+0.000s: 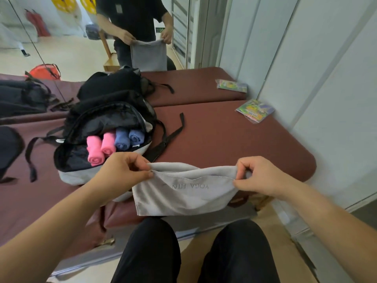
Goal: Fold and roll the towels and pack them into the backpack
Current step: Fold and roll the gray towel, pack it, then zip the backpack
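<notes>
Both hands point(124, 170) point(259, 176) pinch the grey towel point(183, 196) by its top corners.

The backpack point(98, 119) lies on the table point(224, 139) just beyond my left hand point(124, 170), rolled towels point(108, 145) inside it; a packet point(255, 110) sits well beyond my right hand point(259, 176).

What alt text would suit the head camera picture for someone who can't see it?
A left hand and right hand pinch the top corners of a grey towel at the near edge of a maroon padded table. An open backpack on it holds pink rolled towels and blue rolled towels.
</notes>
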`<action>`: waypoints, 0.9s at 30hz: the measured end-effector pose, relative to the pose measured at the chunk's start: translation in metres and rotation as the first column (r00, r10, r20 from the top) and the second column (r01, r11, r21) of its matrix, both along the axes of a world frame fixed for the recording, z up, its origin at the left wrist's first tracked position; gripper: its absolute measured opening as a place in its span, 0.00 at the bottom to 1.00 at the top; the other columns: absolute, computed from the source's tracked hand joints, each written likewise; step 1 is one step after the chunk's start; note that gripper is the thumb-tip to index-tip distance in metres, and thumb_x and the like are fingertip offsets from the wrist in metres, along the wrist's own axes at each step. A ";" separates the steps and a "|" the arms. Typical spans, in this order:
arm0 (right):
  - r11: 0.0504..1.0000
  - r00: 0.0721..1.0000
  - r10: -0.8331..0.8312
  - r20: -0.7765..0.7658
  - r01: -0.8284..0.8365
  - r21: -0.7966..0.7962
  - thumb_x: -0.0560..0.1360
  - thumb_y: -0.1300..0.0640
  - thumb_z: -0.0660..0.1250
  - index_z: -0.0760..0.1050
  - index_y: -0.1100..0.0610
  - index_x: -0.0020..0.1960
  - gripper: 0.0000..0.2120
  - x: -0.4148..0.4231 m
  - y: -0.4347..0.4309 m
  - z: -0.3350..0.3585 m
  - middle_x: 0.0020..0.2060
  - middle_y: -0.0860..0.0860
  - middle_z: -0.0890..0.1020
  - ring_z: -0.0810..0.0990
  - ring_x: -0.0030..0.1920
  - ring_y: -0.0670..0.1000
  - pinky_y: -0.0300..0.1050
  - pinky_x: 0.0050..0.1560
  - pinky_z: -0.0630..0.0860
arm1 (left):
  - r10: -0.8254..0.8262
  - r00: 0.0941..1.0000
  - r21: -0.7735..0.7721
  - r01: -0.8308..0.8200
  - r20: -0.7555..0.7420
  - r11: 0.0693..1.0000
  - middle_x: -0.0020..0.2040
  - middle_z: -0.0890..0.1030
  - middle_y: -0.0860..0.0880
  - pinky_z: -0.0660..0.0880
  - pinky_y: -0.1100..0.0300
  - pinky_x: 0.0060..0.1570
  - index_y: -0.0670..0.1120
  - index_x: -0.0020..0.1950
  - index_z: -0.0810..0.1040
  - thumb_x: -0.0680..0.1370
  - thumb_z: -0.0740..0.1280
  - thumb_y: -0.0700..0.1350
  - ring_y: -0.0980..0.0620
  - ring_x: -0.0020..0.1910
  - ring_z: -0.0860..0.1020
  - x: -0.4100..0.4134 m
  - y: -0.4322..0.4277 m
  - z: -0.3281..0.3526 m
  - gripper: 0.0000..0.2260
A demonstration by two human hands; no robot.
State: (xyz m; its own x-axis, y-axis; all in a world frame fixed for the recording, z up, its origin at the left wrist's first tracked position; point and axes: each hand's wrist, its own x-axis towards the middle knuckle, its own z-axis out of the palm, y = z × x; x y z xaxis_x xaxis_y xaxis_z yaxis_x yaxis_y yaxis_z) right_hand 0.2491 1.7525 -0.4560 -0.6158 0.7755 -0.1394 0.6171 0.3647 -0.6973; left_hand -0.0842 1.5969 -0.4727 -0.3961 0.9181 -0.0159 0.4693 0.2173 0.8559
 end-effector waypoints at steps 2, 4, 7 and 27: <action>0.997 0.993 -0.077 -0.093 0.077 -0.009 0.70 0.63 0.78 0.78 0.53 0.34 0.11 0.001 0.002 -0.003 0.38 0.54 0.83 0.79 0.39 0.48 0.44 0.43 0.78 | 0.063 0.994 0.073 -0.070 0.093 0.995 0.46 0.87 0.54 0.79 0.65 0.41 0.45 0.36 0.84 0.70 0.80 0.36 0.59 0.42 0.84 0.001 0.000 0.002 0.08; 0.988 0.978 -0.141 -0.153 0.130 -0.081 0.70 0.63 0.79 0.79 0.54 0.34 0.12 0.004 0.004 -0.007 0.38 0.55 0.83 0.79 0.38 0.48 0.42 0.42 0.77 | 0.110 0.986 0.129 -0.125 0.124 0.984 0.48 0.86 0.53 0.79 0.69 0.45 0.46 0.35 0.84 0.69 0.80 0.35 0.58 0.45 0.84 0.000 0.000 0.001 0.08; 0.950 0.935 -0.225 -0.274 0.148 -0.276 0.70 0.68 0.78 0.77 0.60 0.35 0.12 0.008 0.003 -0.015 0.38 0.57 0.81 0.78 0.39 0.53 0.46 0.43 0.77 | 0.088 0.985 0.177 -0.114 0.146 0.978 0.50 0.86 0.52 0.77 0.66 0.49 0.46 0.34 0.84 0.68 0.80 0.33 0.57 0.49 0.84 -0.001 -0.002 0.001 0.10; 0.944 0.982 0.128 -0.140 -0.163 -0.287 0.74 0.51 0.77 0.68 0.38 0.76 0.34 -0.082 -0.038 -0.040 0.71 0.40 0.74 0.72 0.72 0.41 0.43 0.68 0.72 | -0.247 0.949 0.202 0.286 -0.196 0.937 0.45 0.85 0.54 0.80 0.61 0.47 0.47 0.35 0.84 0.70 0.79 0.34 0.52 0.44 0.84 0.036 0.007 0.027 0.10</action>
